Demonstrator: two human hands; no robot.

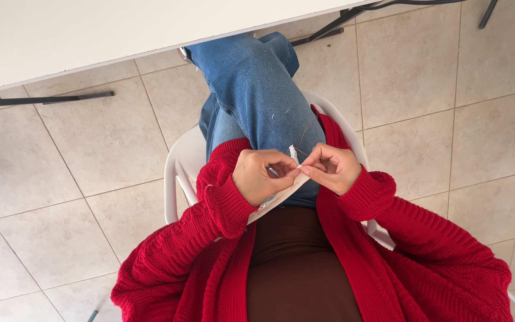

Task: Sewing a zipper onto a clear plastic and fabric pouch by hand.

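Red knitted sleeves (221, 203) fill the lower view, over a brown top (293, 262). Left hand (261, 175) and right hand (332, 167) meet above the lap, fingertips touching. Each grip is pressed together, pinching a small piece of white fabric (287, 188) between them; one corner sticks up by the thumbs. Fabric sits over blue jeans (257, 89). White plastic chair (180, 167) on tiled floor (442, 71); white bench (90, 36) edge above.

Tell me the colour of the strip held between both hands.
White, the strip pinched between both hands; head view.
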